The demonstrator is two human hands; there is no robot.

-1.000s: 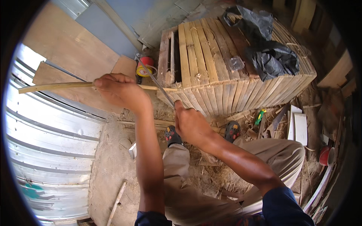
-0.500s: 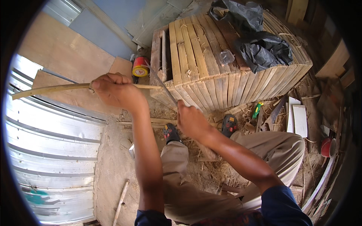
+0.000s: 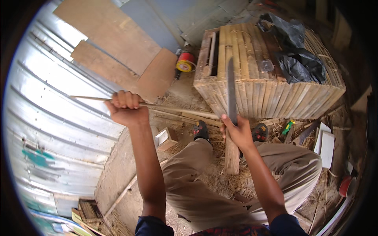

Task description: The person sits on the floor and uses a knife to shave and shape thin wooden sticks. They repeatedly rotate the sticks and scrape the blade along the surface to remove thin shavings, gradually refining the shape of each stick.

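Observation:
My left hand (image 3: 128, 108) is closed around a long thin wooden strip (image 3: 177, 109), which looks like split bamboo. One end sticks out to the left; the other reaches right, close to my right thumb. My right hand (image 3: 239, 133) grips a long knife (image 3: 231, 86), its broad grey blade pointing up and away. A thick wooden handle (image 3: 232, 159) extends below that hand, in line with the blade. Beyond the blade stands a large slatted wooden crate (image 3: 260, 98).
Black plastic bags (image 3: 301, 67) lie on the crate. A red and yellow cylindrical object (image 3: 185, 65) sits beside it. A green-handled tool (image 3: 288, 126) and white boards (image 3: 325, 147) lie at right. Corrugated metal (image 3: 59, 129) lines the left. A small wooden box (image 3: 167, 138) sits near my left foot.
The knife has swung from slanting across the strip to nearly upright, apart from the strip's middle. My left hand has lowered and turned, the strip now sloping down rightward. The view has shifted left.

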